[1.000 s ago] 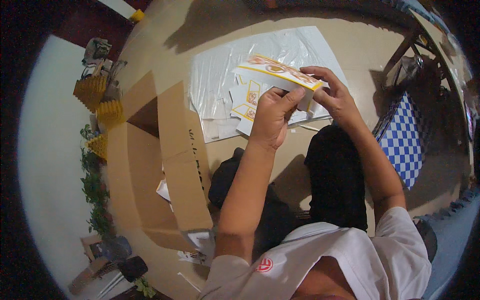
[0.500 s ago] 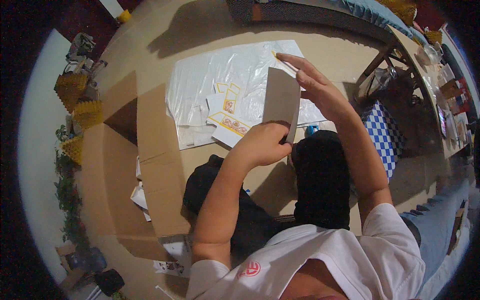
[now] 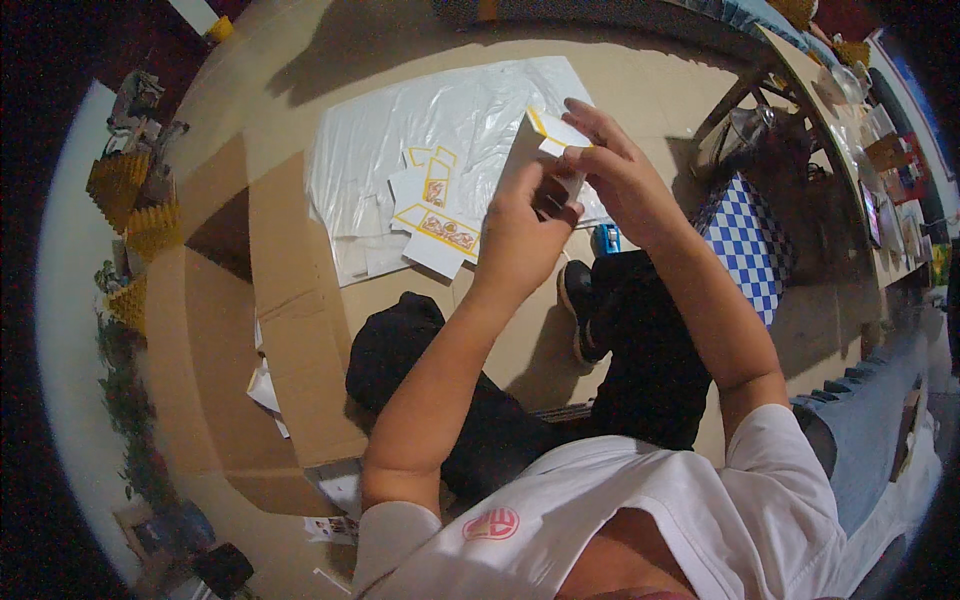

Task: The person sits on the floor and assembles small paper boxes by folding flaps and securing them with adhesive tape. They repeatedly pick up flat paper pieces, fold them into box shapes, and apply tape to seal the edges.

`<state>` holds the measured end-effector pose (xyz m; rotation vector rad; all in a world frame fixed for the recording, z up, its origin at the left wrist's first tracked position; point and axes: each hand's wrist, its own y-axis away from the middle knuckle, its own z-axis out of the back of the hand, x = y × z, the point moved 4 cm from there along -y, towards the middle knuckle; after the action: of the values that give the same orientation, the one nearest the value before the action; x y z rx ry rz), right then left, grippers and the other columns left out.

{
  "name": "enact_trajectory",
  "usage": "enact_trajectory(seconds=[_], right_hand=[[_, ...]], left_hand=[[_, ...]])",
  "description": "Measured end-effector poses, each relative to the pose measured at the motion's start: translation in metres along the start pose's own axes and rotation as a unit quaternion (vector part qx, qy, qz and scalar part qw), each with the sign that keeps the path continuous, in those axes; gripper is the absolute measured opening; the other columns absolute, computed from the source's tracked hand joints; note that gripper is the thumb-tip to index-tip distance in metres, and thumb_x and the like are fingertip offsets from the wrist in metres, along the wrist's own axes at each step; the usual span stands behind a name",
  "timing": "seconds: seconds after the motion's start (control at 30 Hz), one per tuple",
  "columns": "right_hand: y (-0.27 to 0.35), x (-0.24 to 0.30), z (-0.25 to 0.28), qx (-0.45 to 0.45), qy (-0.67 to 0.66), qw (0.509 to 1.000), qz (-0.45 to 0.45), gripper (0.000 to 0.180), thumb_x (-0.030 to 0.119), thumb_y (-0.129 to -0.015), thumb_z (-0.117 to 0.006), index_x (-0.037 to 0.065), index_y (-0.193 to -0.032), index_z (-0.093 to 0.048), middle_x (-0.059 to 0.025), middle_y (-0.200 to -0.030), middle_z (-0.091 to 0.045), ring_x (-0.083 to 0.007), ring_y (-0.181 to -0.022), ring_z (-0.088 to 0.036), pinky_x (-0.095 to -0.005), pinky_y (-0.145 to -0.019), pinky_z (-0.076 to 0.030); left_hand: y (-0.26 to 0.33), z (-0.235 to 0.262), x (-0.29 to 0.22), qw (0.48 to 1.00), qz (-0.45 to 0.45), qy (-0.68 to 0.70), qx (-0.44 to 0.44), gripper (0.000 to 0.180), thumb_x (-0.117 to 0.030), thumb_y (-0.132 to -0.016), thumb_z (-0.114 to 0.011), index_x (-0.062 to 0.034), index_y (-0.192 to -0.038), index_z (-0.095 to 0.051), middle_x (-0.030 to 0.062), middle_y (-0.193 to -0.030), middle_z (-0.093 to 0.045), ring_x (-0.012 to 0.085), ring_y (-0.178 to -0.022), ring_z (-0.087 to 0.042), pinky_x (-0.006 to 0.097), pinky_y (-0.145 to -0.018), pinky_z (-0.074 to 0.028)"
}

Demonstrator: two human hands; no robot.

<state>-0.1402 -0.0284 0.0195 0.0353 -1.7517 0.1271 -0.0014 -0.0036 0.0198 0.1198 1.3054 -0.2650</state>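
Note:
Both my hands are closed on a small paper box (image 3: 523,143), white with yellow edging, held up over the floor. My left hand (image 3: 522,225) grips its near side, with the thumb and fingers curled at the edge. At the upper right end, my right hand (image 3: 618,170) has its fingers on a white flap. The palm sides and part of the box's opening are hidden. Several flat printed box blanks (image 3: 437,232), white with yellow lines, overlap on a white plastic sheet (image 3: 390,125) just beyond my left hand.
A large open carton (image 3: 305,310) stands at my left with white pieces inside. Between my legs and the sheet lies a small blue object (image 3: 606,238). A blue-and-white checkered bag (image 3: 745,250) sits at right, by a wooden table (image 3: 805,95). My shoe (image 3: 578,300) rests on the tiles.
The flat brown-grey panel has turned into a boxier shape with its white end flap showing. My left hand has risen toward my right hand. The view has shifted slightly.

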Motion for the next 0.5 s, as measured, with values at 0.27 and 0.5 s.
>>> enact_trajectory(seconds=[0.27,0.5], right_hand=[[0.012,-0.006,0.023,-0.047,0.032,0.986,-0.159,0.105,0.053,-0.072,-0.072,0.007,-0.149,-0.018,-0.028,-0.144,-0.028,-0.0383,-0.136,-0.022,-0.0533,-0.108,-0.014],[0.018,-0.009,0.025,-0.027,-0.001,0.989,-0.148,0.109,0.055,-0.072,-0.072,0.007,-0.149,-0.011,-0.0251,-0.143,-0.034,-0.0391,-0.134,-0.03,-0.0544,-0.107,-0.021]], left_hand=[[-0.008,0.002,0.002,0.987,-0.158,-0.014,-0.018,0.028,0.009,-0.075,-0.061,-0.0031,-0.101,-0.065,0.0047,-0.088,-0.06,0.0142,-0.08,-0.058,0.027,-0.074,-0.047],[-0.004,0.002,-0.003,0.955,-0.238,-0.166,-0.065,0.025,0.007,-0.075,-0.061,-0.0085,-0.094,-0.067,0.0082,-0.084,-0.059,0.0291,-0.081,-0.058,0.038,-0.072,-0.046]])
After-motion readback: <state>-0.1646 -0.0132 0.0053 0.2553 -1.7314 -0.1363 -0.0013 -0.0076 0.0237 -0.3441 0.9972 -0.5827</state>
